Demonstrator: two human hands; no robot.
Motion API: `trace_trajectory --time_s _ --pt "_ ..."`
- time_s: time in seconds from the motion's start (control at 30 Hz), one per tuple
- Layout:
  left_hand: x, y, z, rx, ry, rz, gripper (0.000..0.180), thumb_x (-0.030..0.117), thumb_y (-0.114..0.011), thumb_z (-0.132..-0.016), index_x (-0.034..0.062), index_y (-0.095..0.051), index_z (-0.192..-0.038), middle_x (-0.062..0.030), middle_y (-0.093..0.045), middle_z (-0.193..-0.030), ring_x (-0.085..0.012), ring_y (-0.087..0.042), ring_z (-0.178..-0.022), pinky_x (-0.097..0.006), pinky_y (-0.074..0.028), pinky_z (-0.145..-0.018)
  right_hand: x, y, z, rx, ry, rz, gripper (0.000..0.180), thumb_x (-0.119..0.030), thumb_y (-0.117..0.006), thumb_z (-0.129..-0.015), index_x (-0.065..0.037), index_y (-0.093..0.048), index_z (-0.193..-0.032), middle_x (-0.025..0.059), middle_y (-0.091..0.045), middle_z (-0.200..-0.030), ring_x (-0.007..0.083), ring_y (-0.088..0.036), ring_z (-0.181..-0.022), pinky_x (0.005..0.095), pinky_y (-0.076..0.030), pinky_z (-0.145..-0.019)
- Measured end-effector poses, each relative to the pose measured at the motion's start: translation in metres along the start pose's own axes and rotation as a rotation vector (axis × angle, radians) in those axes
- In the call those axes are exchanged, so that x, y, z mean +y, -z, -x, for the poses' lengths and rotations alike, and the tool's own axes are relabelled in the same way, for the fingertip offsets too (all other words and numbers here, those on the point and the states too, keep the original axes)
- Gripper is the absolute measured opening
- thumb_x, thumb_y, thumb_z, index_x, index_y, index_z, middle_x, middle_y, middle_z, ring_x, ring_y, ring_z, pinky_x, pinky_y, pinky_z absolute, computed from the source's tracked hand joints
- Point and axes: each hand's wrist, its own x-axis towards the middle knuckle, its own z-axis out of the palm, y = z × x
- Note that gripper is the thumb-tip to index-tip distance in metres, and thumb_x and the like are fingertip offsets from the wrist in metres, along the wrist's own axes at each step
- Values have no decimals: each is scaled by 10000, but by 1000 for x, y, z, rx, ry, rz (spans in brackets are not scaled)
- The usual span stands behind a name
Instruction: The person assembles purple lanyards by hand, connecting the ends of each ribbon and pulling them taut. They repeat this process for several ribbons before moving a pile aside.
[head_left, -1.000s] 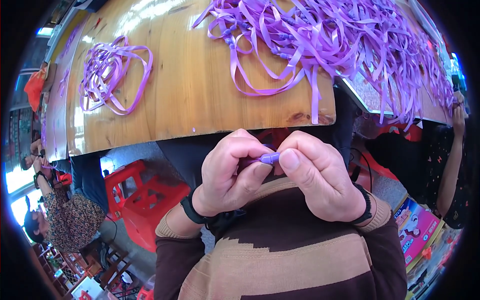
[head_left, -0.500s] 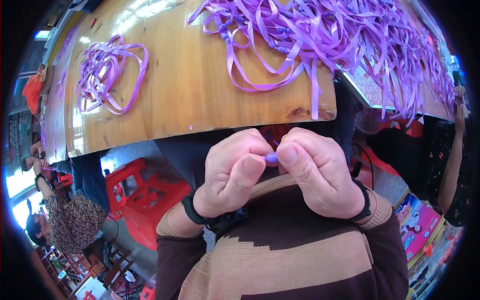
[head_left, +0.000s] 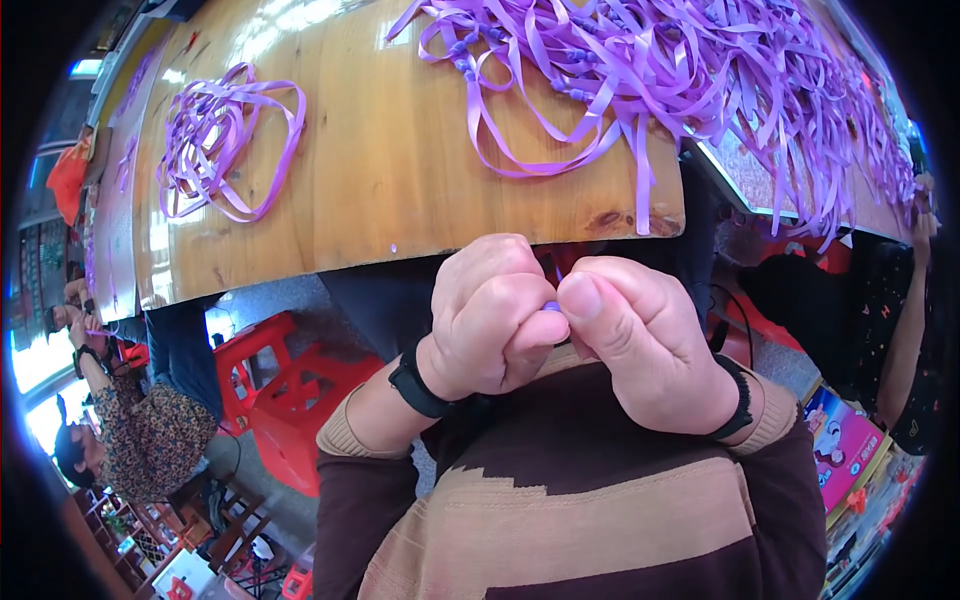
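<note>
Close in front of my chest, just off the table's near edge, both my hands meet at the fingertips. My left hand [head_left: 488, 325] is closed, its thumb and bent forefinger pressed against a small purple plastic piece [head_left: 551, 306]. From the other side my right hand [head_left: 645, 345] pinches the same piece between thumb and forefinger. Only a sliver of it shows; the fingers cover the rest. A thin bit of purple strip appears just beyond the fingers. On the wooden table [head_left: 350, 190], a small heap of purple ribbon lanyards [head_left: 215, 135] lies to the left.
A large tangle of purple lanyards [head_left: 640, 70] with small purple fittings covers the far right, hanging over the edge. Red plastic stools [head_left: 290, 400] stand at lower left. Co-workers sit at the left [head_left: 150, 440] and right [head_left: 850, 320]. A pink and blue box [head_left: 840, 450] stands at lower right.
My left hand has turned and shifted a little to the right, its fingers now covering more of the purple piece. My right hand keeps its pinch. The whole view has shifted slightly.
</note>
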Motion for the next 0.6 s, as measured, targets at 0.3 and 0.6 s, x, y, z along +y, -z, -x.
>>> trace_trajectory --time_s 0.3,0.6 --pt "-18 21 -15 -264 -243 -66 299 262 -615 -790 42 -436 -696 -48 -374 -565 -188 -366 -425 -305 -285 -379 -11 6 -8 -93 -520 -401 324 -318 -378 -945 -84 -463 -737 -43 -365 -565 40 -286 -478 196 -243 -428" --pt "8 25 6 -299 453 309 559 516 -245 -912 17 -485 -836 -57 -454 -672 -142 -423 -593 -275 -372 -586 -8 9 -7 -135 -424 -327 371 -357 -368 -943 -91 -424 -692 -49 -363 -574 37 -285 -497 193 -233 -443"
